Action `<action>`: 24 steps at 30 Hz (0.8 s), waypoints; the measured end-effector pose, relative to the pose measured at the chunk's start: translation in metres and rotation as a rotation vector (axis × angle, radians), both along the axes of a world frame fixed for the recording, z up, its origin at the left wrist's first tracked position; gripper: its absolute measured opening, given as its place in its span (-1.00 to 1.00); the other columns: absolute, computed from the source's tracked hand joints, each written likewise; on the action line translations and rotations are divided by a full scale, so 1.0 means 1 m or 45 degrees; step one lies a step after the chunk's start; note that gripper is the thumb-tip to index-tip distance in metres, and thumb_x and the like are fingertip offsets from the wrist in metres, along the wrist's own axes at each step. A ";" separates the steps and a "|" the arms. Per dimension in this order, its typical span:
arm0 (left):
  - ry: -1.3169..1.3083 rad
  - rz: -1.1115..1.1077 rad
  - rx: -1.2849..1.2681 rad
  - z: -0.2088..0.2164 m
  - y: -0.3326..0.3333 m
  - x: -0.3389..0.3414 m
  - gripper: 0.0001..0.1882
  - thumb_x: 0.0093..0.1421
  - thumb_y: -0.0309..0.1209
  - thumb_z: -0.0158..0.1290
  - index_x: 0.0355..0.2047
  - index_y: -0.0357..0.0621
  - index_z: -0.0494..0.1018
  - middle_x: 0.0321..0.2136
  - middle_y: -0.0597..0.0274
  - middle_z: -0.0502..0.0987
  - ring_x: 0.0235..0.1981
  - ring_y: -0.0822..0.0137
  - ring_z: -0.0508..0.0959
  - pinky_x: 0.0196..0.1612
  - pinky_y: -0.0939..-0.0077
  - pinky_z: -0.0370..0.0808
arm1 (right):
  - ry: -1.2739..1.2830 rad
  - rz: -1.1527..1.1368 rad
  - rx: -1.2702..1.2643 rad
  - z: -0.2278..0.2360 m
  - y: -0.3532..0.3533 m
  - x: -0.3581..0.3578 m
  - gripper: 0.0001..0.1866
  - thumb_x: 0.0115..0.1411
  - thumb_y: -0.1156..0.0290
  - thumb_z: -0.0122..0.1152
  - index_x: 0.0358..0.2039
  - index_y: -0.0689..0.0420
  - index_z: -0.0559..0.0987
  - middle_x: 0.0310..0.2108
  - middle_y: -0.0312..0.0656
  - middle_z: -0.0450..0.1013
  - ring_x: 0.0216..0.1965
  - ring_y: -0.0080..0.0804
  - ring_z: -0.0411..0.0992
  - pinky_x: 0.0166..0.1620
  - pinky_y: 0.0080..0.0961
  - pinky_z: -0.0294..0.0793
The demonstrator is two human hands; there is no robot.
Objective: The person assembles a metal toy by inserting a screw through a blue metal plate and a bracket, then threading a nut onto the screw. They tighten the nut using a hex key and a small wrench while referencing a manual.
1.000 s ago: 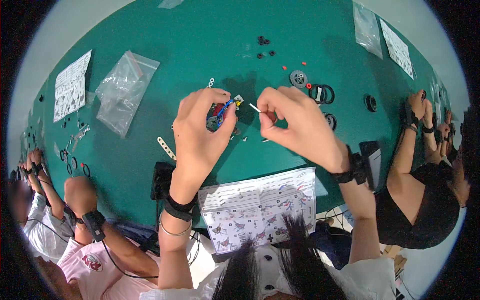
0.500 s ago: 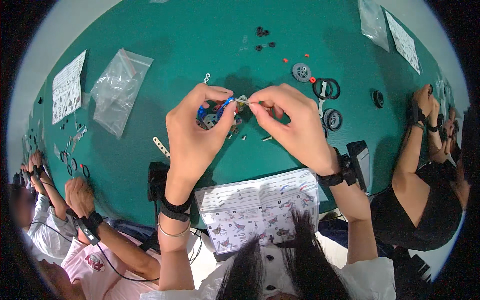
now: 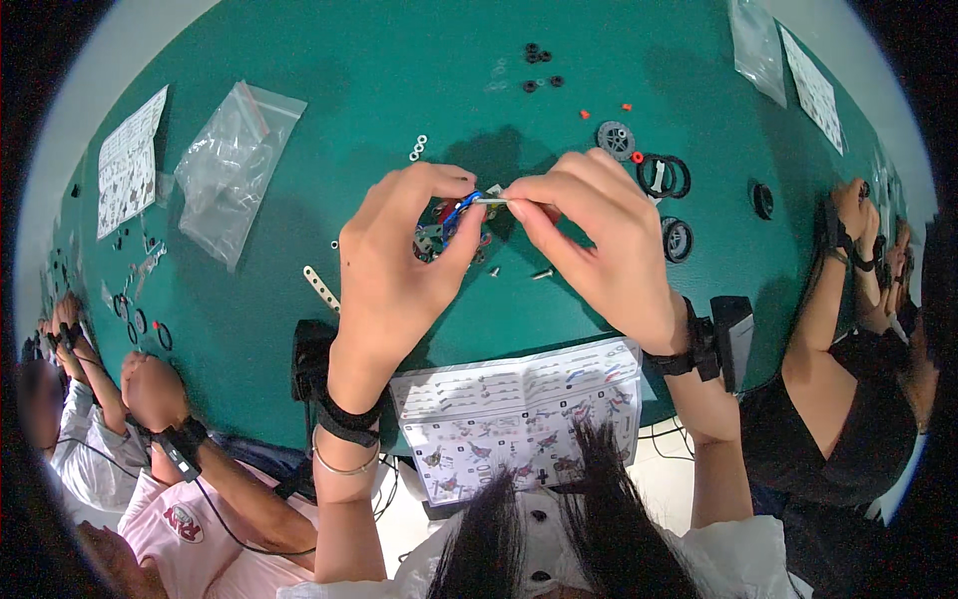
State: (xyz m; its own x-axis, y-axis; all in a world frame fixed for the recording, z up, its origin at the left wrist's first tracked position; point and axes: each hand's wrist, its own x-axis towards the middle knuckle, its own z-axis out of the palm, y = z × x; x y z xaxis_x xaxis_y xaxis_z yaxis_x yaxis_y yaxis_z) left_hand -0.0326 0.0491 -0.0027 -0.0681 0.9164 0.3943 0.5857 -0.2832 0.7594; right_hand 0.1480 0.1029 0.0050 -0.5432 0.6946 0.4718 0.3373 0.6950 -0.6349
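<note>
Between the thumb and fingertips of my left hand [image 3: 394,260] is pinched a blue strip-like piece [image 3: 462,208]. My right hand [image 3: 609,235] pinches a thin silver metal rod [image 3: 491,201], whose far end meets the blue piece at my left fingertips. Whether the rod passes into a hole there, I cannot tell. Under and behind my left fingers lies a small cluster of coloured parts [image 3: 431,240], mostly covered by the hand. Loose screws [image 3: 542,274] rest on the green table between my hands.
Near my body lies a printed instruction sheet [image 3: 519,399]. Wheels [image 3: 616,141] and black tyres [image 3: 678,178] sit to the right, small black parts [image 3: 533,52] farther away. A clear plastic bag [image 3: 239,180] and a beige perforated strip [image 3: 321,289] lie left. Co-workers' arms [image 3: 249,499] flank me.
The view has shifted slightly, so things on the table appear displaced. Both hands keep their pinch, and the rod now lies more level against the blue piece.
</note>
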 end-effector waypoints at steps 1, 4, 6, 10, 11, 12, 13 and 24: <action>0.009 0.004 -0.006 0.000 -0.001 0.000 -0.76 -0.01 -0.61 0.23 -0.32 -0.21 0.46 -0.30 0.14 0.60 -0.30 0.16 0.60 -0.22 0.42 0.52 | -0.029 -0.016 0.053 0.000 -0.001 -0.001 -0.87 0.03 0.51 0.31 -0.39 0.16 0.53 -0.48 -0.18 0.37 -0.43 -0.19 0.34 -0.36 -0.33 0.36; -0.001 0.018 -0.025 0.001 -0.001 0.002 -0.76 -0.01 -0.61 0.24 -0.32 -0.21 0.46 -0.30 0.13 0.60 -0.30 0.15 0.60 -0.22 0.40 0.52 | -0.079 -0.051 0.122 0.001 -0.004 -0.002 -0.85 0.00 0.52 0.32 -0.40 0.15 0.52 -0.48 -0.20 0.35 -0.43 -0.21 0.33 -0.36 -0.34 0.37; 0.024 0.016 -0.029 0.004 -0.001 0.002 -0.78 0.01 -0.62 0.23 -0.32 -0.25 0.47 -0.29 0.10 0.62 -0.26 0.24 0.61 -0.18 0.46 0.51 | -0.097 -0.067 0.138 0.001 -0.006 -0.001 -0.85 -0.01 0.52 0.33 -0.41 0.14 0.52 -0.48 -0.21 0.34 -0.44 -0.22 0.33 -0.36 -0.35 0.38; 0.058 0.023 -0.045 0.006 -0.001 0.002 -0.80 0.02 -0.63 0.23 -0.33 -0.29 0.49 -0.29 0.08 0.63 -0.22 0.32 0.62 -0.13 0.51 0.50 | -0.142 -0.095 0.230 0.000 -0.008 -0.002 -0.80 -0.06 0.53 0.34 -0.39 0.13 0.52 -0.46 -0.24 0.34 -0.42 -0.26 0.34 -0.37 -0.38 0.38; 0.060 0.026 -0.045 0.006 -0.001 0.002 -0.80 0.02 -0.63 0.23 -0.33 -0.29 0.49 -0.29 0.08 0.63 -0.22 0.32 0.62 -0.13 0.51 0.50 | -0.159 -0.106 0.278 0.000 -0.009 -0.002 -0.79 -0.07 0.53 0.34 -0.38 0.13 0.52 -0.45 -0.25 0.34 -0.42 -0.28 0.34 -0.38 -0.39 0.38; 0.039 0.028 -0.049 0.005 -0.002 0.001 -0.81 0.02 -0.64 0.23 -0.34 -0.29 0.49 -0.29 0.08 0.63 -0.22 0.33 0.62 -0.13 0.51 0.49 | -0.159 -0.103 0.278 0.000 -0.010 -0.003 -0.79 -0.07 0.53 0.34 -0.38 0.13 0.52 -0.45 -0.25 0.34 -0.42 -0.28 0.34 -0.38 -0.39 0.38; 0.019 0.030 -0.052 0.004 -0.002 0.001 -0.81 0.02 -0.64 0.23 -0.34 -0.29 0.49 -0.29 0.09 0.63 -0.23 0.33 0.62 -0.12 0.51 0.49 | -0.188 -0.117 0.333 0.000 -0.012 -0.004 -0.77 -0.09 0.53 0.35 -0.37 0.14 0.52 -0.44 -0.25 0.34 -0.41 -0.29 0.34 -0.38 -0.40 0.38; -0.046 0.007 -0.080 0.008 -0.002 0.000 -0.83 0.02 -0.62 0.19 -0.34 -0.28 0.49 -0.32 0.09 0.61 -0.28 0.26 0.60 -0.18 0.49 0.47 | -0.193 -0.136 0.341 -0.003 -0.013 -0.002 -0.74 -0.12 0.53 0.35 -0.35 0.16 0.54 -0.43 -0.25 0.36 -0.41 -0.30 0.34 -0.37 -0.40 0.37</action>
State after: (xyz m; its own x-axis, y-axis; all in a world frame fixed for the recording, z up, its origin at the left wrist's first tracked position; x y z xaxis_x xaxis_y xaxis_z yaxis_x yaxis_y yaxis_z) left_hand -0.0330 0.0468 0.0048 -0.0863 0.9389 0.3331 0.5588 -0.2312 0.7964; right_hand 0.1456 0.0900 0.0016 -0.5520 0.6135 0.5647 0.4941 0.7862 -0.3711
